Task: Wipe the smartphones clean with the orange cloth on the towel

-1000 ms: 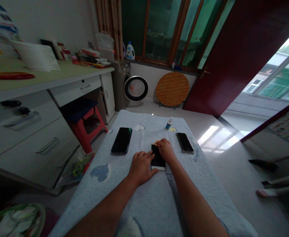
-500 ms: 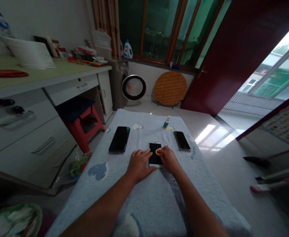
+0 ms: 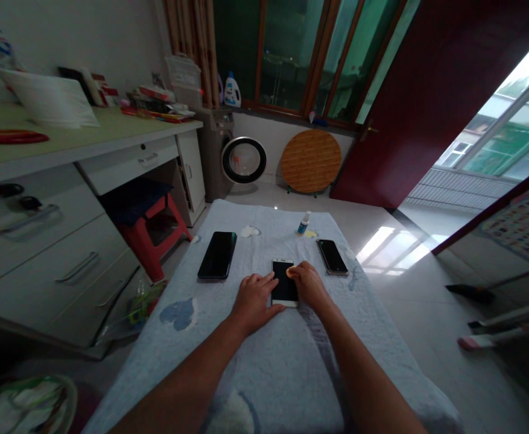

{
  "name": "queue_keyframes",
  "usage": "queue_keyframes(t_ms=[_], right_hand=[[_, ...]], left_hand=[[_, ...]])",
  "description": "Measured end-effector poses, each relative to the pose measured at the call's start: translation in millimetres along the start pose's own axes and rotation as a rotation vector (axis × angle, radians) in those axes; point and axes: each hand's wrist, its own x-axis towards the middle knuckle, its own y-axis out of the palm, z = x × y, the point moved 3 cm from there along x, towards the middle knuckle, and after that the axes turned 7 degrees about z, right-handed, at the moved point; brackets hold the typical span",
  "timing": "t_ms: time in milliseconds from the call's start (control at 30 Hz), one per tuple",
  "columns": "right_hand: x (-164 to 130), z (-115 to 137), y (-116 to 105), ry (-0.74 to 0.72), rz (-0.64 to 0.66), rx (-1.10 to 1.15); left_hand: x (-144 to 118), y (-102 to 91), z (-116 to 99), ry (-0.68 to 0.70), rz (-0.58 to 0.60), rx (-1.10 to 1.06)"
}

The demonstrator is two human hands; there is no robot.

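The white-framed phone [image 3: 285, 282] is lying flat on the pale blue towel [image 3: 273, 361], directly between the person's two hands, with its long axis running straight away from the body. The left hand [image 3: 253, 301] is resting just to the phone's left, palm down and fingers spread loosely, its fingertips touching the phone's left edge and lower corner as if pinning it in place; it is grasping nothing. The right hand [image 3: 308, 284] is sitting on the phone's right side, fingers curled and pinching a small orange pad [image 3: 290, 272] that is pressing on the dark screen near its upper half. So the screen is lying just to the left of the right hand's fingertips, and the right hand is the one working on the glass while the left is steadying.

Outward from the left hand, a larger black phone [image 3: 218, 255] is lying well apart on the towel, also pointing away. Beyond the right hand, a second dark phone [image 3: 332, 256] is lying near, slightly angled. Farther ahead of both hands a small spray bottle [image 3: 304, 223] is standing upright, and a crumpled white wipe [image 3: 249, 231] is lying to its left.
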Motion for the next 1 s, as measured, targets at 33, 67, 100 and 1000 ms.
queue_keyframes(t_ms=[33, 67, 100, 1000], right_hand=[[10, -2, 0, 0.009, -0.009, -0.024], [19, -3, 1, 0.018, -0.017, -0.046], [26, -2, 2, 0.027, -0.024, -0.065], [39, 32, 14, -0.106, -0.006, -0.109]], left_hand=[[0, -0.3, 0, -0.003, 0.006, 0.000], [0, -0.7, 0, -0.004, 0.011, 0.001], [0, -1.1, 0, -0.005, 0.016, 0.002], [1, -0.2, 1, -0.018, -0.046, -0.048]])
